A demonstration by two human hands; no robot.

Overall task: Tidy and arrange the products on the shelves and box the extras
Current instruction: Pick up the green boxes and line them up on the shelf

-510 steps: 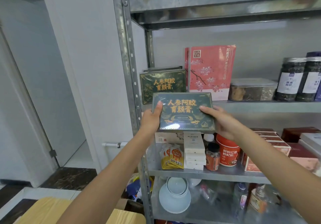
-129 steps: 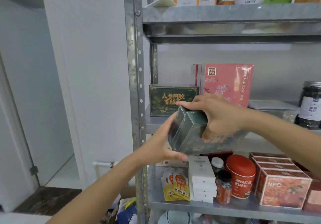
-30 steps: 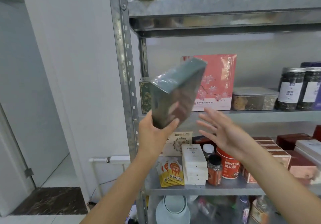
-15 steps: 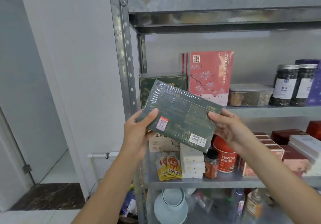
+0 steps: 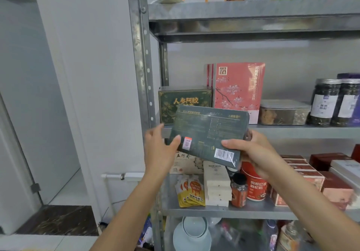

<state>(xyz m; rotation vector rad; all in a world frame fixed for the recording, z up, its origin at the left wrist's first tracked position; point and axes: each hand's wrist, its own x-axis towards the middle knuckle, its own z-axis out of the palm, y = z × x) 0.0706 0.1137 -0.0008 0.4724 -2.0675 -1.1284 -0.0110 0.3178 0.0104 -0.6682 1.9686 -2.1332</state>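
A flat dark green box [image 5: 206, 133] wrapped in clear film is held up in front of the metal shelf unit, its back with barcode and sticker facing me. My left hand [image 5: 159, 149] grips its left edge, thumb on the back. My right hand [image 5: 255, 151] grips its lower right corner, thumb near the barcode. Behind it, a matching green box [image 5: 185, 100] with gold lettering stands at the left end of the middle shelf [image 5: 292, 131].
Pink blossom boxes [image 5: 237, 89], a clear lidded tub [image 5: 284, 112] and dark jars [image 5: 335, 102] fill the middle shelf. The shelf below holds yellow sachets [image 5: 191, 192], white boxes [image 5: 216, 186], a red tub [image 5: 255, 186] and red boxes [image 5: 303, 174]. The steel upright [image 5: 142, 55] stands left.
My left hand alone held the box on edge a second ago. Both hands now hold it, turned back-side toward me and levelled, slightly closer to the middle shelf.
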